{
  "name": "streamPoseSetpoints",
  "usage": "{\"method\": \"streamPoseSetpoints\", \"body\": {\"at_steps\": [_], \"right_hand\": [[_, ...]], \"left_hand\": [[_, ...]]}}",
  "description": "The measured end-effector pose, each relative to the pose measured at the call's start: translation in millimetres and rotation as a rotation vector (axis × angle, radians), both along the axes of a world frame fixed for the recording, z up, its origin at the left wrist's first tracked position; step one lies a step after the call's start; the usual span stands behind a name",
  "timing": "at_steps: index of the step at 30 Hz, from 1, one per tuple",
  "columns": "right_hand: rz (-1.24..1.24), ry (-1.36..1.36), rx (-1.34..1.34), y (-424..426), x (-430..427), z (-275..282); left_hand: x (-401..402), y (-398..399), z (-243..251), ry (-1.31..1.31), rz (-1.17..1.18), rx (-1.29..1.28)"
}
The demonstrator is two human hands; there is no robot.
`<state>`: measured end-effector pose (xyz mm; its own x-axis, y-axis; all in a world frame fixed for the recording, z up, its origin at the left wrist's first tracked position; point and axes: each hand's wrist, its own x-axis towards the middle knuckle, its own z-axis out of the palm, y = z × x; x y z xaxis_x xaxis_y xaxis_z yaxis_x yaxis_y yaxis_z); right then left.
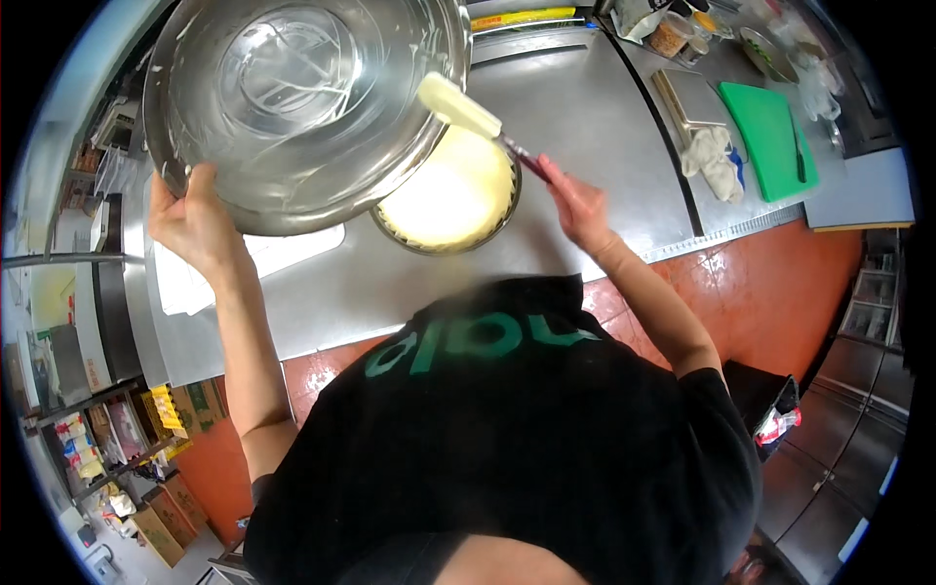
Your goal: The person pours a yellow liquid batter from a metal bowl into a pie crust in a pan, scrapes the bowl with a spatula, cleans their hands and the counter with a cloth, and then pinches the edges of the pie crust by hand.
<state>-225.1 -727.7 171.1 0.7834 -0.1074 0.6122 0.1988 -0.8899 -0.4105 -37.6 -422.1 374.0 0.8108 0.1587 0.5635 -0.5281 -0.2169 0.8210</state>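
Note:
My left hand (191,223) grips the rim of a large stainless steel mixing bowl (292,161). The bowl is tilted above the counter, and thin streaks of pale batter or cream coat its inside. In my right hand (579,208) is the dark handle of a spatula with a cream-coloured blade (459,106), held close to the bowl's right edge. Beneath them a round pan (504,227) stands on the counter, filled with smooth pale yellow batter or filling inside a jagged-edged rim. The bowl hides the pan's upper left part.
A steel counter (585,110) runs before me, with white sheets (292,256) lying at left. To the right are a steel kitchen scale (691,102), a crumpled cloth glove (713,161), a green cutting board (764,139) and a knife (798,157). Jars (670,35) stand farther back.

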Motion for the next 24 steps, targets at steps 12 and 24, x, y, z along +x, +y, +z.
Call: {"method": "streamPoseSetpoints", "body": {"at_steps": [12,24], "right_hand": [[0.163,0.262,0.039,28,-47,-30],[-0.005,0.104,-0.122,28,-9,40]], "left_hand": [[17,-17,-31,-0.146,0.013,-0.049],[10,-26,-39,-0.233,0.095,0.140]]}}
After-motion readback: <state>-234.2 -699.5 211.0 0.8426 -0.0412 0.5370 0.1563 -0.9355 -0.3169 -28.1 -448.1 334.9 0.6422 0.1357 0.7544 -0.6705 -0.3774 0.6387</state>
